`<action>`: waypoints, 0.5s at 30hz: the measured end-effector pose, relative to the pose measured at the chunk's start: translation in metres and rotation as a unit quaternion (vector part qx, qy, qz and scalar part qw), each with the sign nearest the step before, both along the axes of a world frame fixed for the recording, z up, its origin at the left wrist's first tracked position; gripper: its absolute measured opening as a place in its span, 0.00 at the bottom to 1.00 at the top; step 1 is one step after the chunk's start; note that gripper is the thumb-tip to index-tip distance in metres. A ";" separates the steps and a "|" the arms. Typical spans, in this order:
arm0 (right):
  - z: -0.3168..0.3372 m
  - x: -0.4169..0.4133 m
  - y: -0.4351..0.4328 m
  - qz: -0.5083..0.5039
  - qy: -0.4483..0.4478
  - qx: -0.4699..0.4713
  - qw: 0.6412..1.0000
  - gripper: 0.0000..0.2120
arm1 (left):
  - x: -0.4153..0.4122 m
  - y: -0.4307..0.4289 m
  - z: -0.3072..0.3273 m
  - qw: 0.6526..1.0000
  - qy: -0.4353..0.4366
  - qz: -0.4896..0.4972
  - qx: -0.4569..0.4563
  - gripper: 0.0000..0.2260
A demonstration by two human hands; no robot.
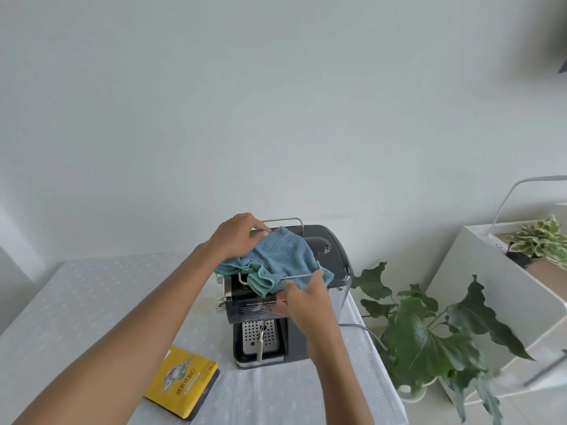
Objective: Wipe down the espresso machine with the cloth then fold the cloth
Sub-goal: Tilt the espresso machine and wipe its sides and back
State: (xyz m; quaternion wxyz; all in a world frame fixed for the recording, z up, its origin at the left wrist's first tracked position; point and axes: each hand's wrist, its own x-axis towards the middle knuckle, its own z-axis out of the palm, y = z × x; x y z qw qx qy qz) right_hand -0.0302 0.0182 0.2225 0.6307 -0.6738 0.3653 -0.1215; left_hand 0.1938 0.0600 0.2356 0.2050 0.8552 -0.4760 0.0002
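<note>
A dark grey espresso machine [329,250] stands on the table [92,296], with a chrome rail around its top and a perforated drip tray at the front. A crumpled teal cloth [283,257] lies on top of the machine and hangs over the front rail. My left hand [237,239] presses down on the cloth's back left part, fingers curled over it. My right hand [302,300] is at the machine's front right, its fingers pinching the cloth's lower edge near the rail.
A yellow coffee packet [184,380] lies flat on the table's white dotted cover, front left of the machine. A leafy potted plant [429,335] stands on the floor at the right, beside a white cabinet [491,286] with a lamp and a small plant.
</note>
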 end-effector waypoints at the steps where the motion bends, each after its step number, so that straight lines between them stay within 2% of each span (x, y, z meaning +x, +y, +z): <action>1: 0.001 -0.003 -0.008 0.013 0.015 -0.023 1.000 0.33 | -0.005 -0.002 -0.001 0.999 0.036 0.000 0.005 0.11; 3: 0.006 -0.010 -0.024 -0.001 0.034 -0.121 0.992 0.22 | -0.013 -0.007 -0.002 0.996 0.084 0.012 0.024 0.13; 6: 0.013 -0.008 -0.051 -0.092 0.034 -0.298 0.950 0.14 | -0.017 -0.013 -0.004 0.992 0.111 0.051 0.017 0.14; 8: 0.017 0.004 -0.065 -0.079 0.029 -0.340 0.937 0.12 | -0.020 -0.020 -0.004 0.988 0.135 0.076 0.023 0.22; 9: 0.017 0.010 -0.071 -0.061 0.042 -0.352 0.933 0.09 | -0.019 -0.024 -0.003 0.985 0.144 0.089 0.028 0.22; 10: 0.014 0.016 -0.076 -0.039 0.054 -0.365 0.929 0.09 | -0.018 -0.028 -0.004 0.983 0.151 0.097 0.028 0.21; 13: 0.010 0.026 -0.081 -0.020 0.058 -0.396 0.916 0.20 | -0.017 -0.038 -0.004 0.972 0.190 0.137 0.002 0.20; 15: 0.010 0.029 -0.082 -0.020 0.070 -0.403 0.912 0.21 | -0.020 -0.041 -0.003 0.966 0.212 0.147 -0.024 0.22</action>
